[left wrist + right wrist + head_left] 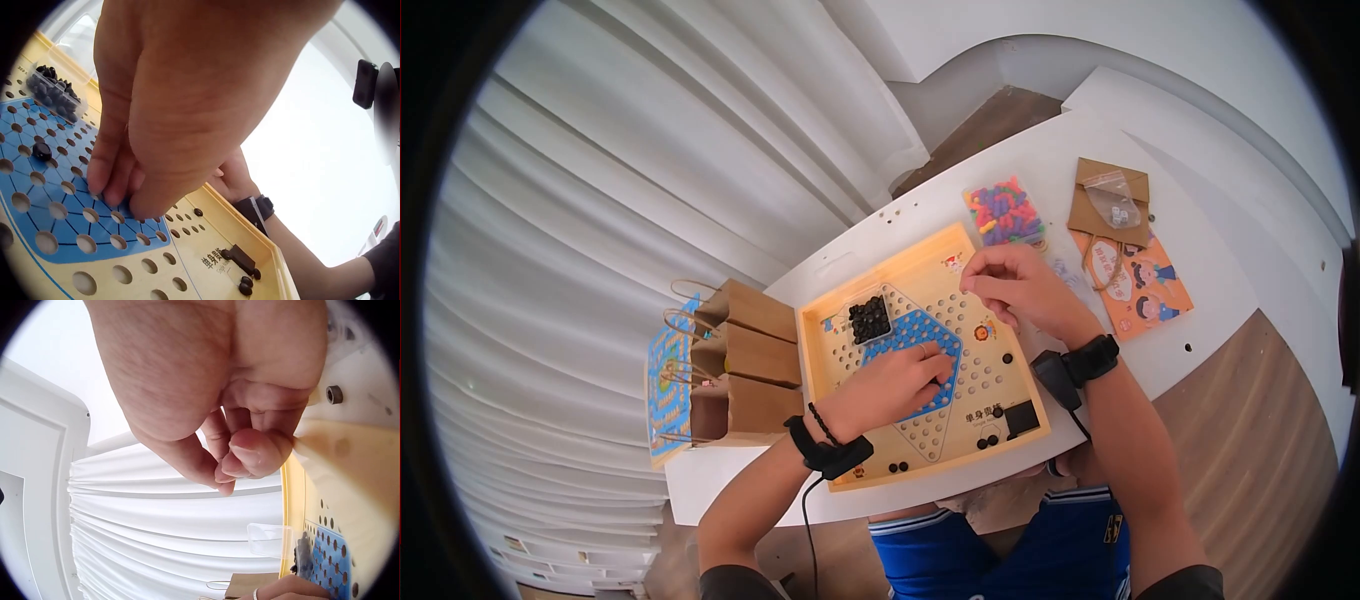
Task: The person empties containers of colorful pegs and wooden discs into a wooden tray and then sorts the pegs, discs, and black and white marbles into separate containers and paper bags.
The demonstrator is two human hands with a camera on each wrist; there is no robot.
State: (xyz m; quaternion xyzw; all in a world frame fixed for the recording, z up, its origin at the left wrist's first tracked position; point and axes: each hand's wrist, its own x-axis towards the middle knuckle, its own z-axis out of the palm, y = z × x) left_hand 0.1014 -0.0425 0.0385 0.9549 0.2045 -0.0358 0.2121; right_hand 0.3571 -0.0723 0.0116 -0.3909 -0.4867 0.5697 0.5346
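My left hand reaches down over the blue hexagon in the middle of a wooden game board. In the left wrist view its fingertips and thumb come together right at the holes; whether a piece sits between them I cannot tell. A black piece stands on the blue area beside that hand. At the board's far left corner, a clear plastic box is filled with black pieces. My right hand hangs over the board's right edge, fingers loosely curled, with nothing visible in them.
Brown paper bags stand against the board's left side. Beyond it lies a box of colourful pieces. At right are an orange booklet and a paper pouch. Several loose black pieces lie along the board's near side.
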